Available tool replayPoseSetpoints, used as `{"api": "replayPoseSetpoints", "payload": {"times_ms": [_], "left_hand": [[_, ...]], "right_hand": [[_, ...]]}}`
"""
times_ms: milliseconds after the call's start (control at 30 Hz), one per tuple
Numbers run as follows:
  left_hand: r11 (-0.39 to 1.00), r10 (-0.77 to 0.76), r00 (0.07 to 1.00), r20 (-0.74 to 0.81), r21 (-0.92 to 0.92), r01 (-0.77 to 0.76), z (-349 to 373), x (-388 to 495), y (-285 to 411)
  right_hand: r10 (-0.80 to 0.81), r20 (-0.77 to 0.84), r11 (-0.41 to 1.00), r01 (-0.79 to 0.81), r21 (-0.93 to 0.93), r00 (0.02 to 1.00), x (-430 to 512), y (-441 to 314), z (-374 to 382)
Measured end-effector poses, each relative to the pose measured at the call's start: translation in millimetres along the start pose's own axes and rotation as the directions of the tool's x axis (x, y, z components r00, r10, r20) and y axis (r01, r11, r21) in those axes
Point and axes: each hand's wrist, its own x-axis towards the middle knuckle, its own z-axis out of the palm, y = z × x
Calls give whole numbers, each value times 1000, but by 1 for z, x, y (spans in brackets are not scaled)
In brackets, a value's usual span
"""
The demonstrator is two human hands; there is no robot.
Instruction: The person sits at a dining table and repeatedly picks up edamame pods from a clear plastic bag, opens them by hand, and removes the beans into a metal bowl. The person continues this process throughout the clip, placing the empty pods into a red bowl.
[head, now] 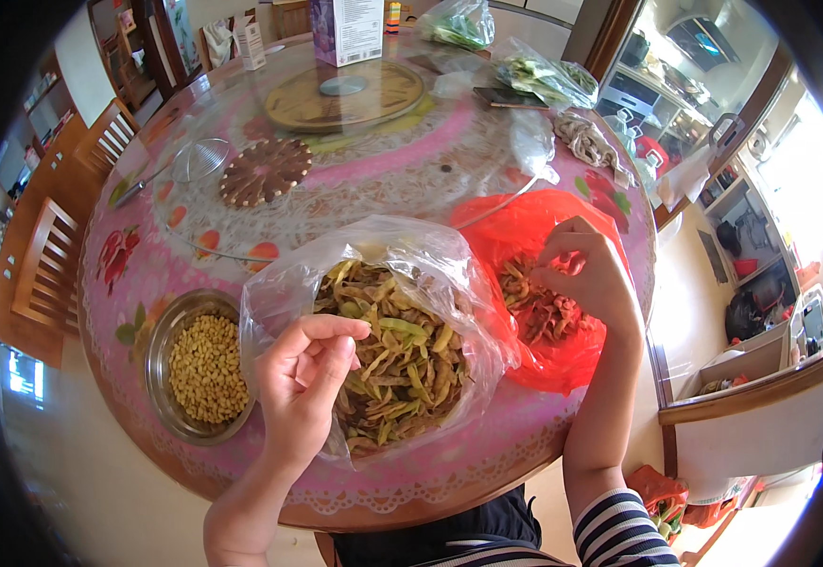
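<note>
A clear plastic bag (280, 283) lies wide-mouthed before me, full of green and brown soybean pods (397, 361). Over its left part is my left hand (312, 368), thumb and forefinger nearly together; a tiny pale bit shows at the forefinger's tip, too small to name. My right hand (581, 269) is above a red plastic bag (560, 368) holding empty-looking pods (549, 315); its fingers are bent, and whether they hold anything cannot be seen. Left of the clear bag stands a round metal bowl (159, 375) of shelled yellow beans (209, 368).
On the round table lie a wire skimmer (198, 161), a brown trivet (266, 172), a crumpled cloth (588, 142), a dark phone-like slab (510, 98) and bags of greens (535, 74). A wooden turntable (344, 96) carries a box (358, 32). Wooden chairs (46, 262) stand at left.
</note>
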Motion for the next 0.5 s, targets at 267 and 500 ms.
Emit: {"api": "replayPoseSetpoints", "payload": {"times_ms": [267, 500], "left_hand": [[999, -52, 997, 57, -3, 53, 2, -4, 4], [998, 59, 977, 203, -48, -50, 4, -7, 1]], "right_hand": [[-147, -193, 723, 238, 649, 970, -11, -49, 20], [-486, -93, 726, 460, 511, 869, -41, -96, 52]]}}
